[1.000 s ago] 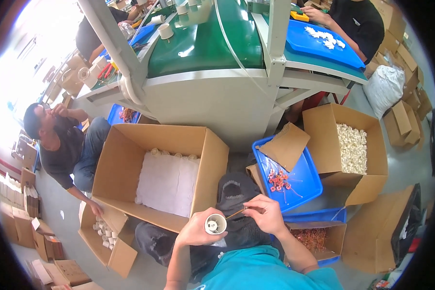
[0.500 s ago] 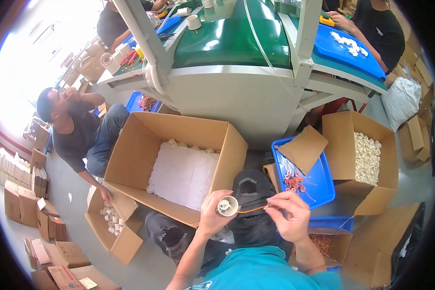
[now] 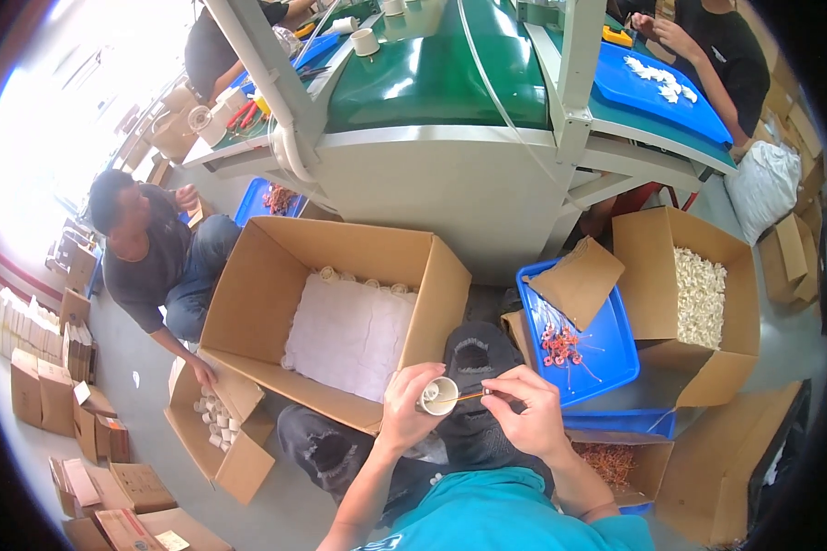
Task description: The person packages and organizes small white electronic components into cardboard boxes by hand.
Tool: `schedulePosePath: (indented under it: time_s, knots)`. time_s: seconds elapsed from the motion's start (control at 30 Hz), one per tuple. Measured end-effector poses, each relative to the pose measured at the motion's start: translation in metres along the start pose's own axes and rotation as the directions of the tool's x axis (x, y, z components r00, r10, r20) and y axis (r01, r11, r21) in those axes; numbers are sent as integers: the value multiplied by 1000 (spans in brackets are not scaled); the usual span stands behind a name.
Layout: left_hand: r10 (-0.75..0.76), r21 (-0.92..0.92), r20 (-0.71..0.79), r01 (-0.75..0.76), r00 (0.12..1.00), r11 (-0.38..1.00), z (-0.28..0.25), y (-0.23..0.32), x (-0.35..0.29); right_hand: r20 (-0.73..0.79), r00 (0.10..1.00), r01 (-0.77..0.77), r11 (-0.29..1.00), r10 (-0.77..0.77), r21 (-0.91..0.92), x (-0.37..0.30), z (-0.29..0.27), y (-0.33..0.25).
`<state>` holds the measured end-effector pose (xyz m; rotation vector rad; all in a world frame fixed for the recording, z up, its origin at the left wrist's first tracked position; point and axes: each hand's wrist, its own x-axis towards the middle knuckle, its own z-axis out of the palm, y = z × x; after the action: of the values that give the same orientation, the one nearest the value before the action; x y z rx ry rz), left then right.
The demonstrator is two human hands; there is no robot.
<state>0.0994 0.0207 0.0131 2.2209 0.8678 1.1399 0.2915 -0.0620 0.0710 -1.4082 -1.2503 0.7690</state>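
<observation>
My left hand (image 3: pixel 404 413) is holding a white cylindrical cup (image 3: pixel 448 407) above my lap, just beyond the near right corner of a large open brown cardboard box (image 3: pixel 225 317). The left fingers are curving around the outside of the cup wall and pressing against it. The cup's open end is facing up toward me, and a small round white part (image 3: pixel 429 393) is showing inside it.

My right hand (image 3: pixel 531 415) is working just beside the cup's right edge. Its thumb and forefinger are pressing together and pinching a thin yellow-orange wire (image 3: pixel 469 397). The wire is running from the fingertips across the cup's rim into the opening. I cannot tell whether the other right fingers are touching the wire.

Inside the large box, a white sheet (image 3: pixel 349 332) is covering most of the bottom, and white cylindrical pieces (image 3: pixel 329 274) are showing along the sheet's far edge. Right of my knees, a blue plastic tray (image 3: pixel 618 354) is carrying red-orange wire bundles (image 3: pixel 560 346) near its left edge; a flat brown cardboard piece (image 3: pixel 576 285) is lying across its far edge. Beyond the tray's right edge, a brown carton (image 3: pixel 641 243) is holding many small cream-white pieces (image 3: pixel 700 298). At left, a co-worker's hand (image 3: pixel 204 374) is hanging at the far edge of a small brown carton (image 3: pixel 248 468) containing short white cylinders (image 3: pixel 217 421).
</observation>
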Motion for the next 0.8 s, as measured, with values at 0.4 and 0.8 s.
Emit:
schedulePosePath:
  time_s: [0.4, 0.8]
  knots:
    - [-46, 73, 24, 44, 999, 996, 12, 15, 9, 50, 995, 93, 974, -85, -205, 5, 27, 3]
    - [-39, 85, 23, 37, 999, 996, 21, 8, 3, 122, 991, 85, 977, -62, -194, 15, 35, 11]
